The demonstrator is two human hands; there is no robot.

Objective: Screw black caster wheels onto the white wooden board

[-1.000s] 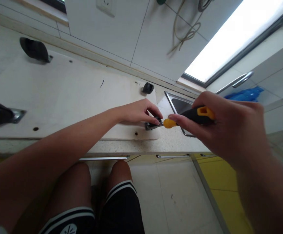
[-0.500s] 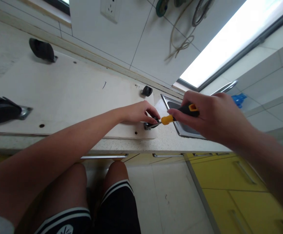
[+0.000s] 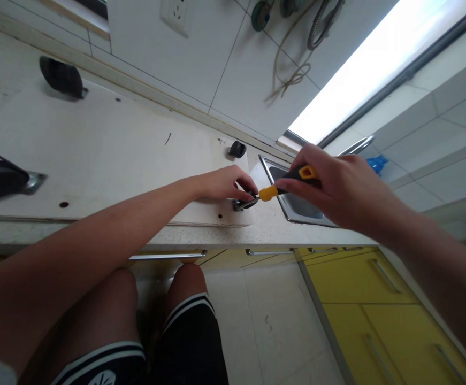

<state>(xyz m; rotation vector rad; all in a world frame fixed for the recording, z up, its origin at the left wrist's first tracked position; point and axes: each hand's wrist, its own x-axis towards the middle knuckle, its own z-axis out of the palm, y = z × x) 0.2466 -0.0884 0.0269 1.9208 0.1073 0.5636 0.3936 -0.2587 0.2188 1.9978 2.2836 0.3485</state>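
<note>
A white board (image 3: 108,155) lies on the countertop with black swivel casters fixed on it. At its right end my left hand (image 3: 233,183) is closed around a small black caster (image 3: 250,201), the fingers partly hiding the wheel. My right hand (image 3: 333,184) grips the black and yellow handle of a screwdriver (image 3: 268,193). Its metal shaft slants down to the left and meets the caster's metal mount, though the exact contact at the tip is too small to tell. Another small caster (image 3: 238,149) sits behind, near the board's back edge.
Larger casters, one black wheel (image 3: 61,76) and another black wheel (image 3: 0,179), stand at the board's left. A steel sink (image 3: 297,206) is right of the board. Yellow cabinets (image 3: 357,275) run below, and a wall socket (image 3: 176,15) is above.
The whole view has shifted slightly, moving everything a little left. The screwdriver handle appears slightly turned in my right hand. My left hand keeps its grip on the caster.
</note>
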